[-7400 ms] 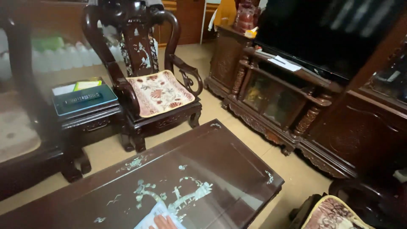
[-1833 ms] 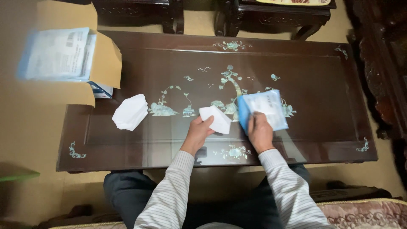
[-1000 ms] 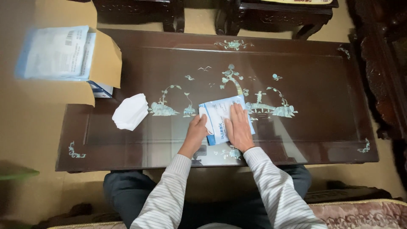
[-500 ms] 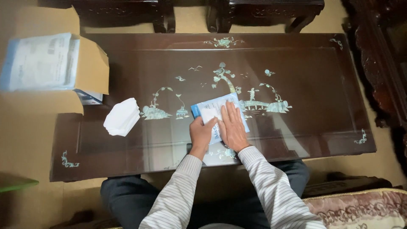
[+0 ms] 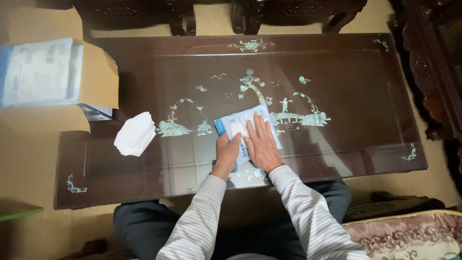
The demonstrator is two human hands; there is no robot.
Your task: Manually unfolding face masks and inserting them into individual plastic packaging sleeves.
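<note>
Blue-and-white packet (image 5: 239, 126) lies mid-table on the glossy dark table (image 5: 346, 86). Your right hand (image 5: 262, 144) presses flat on it, fingers spread; your left hand (image 5: 226, 153) curls over its left edge. Looks light, flexible, likely slick on glass: pinch an edge.

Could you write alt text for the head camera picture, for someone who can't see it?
Seen from above, a seated person's left hand and right hand press a blue-and-white packet flat on a dark inlaid table. A stack of white sheets and an open cardboard box lie to the left.
</note>
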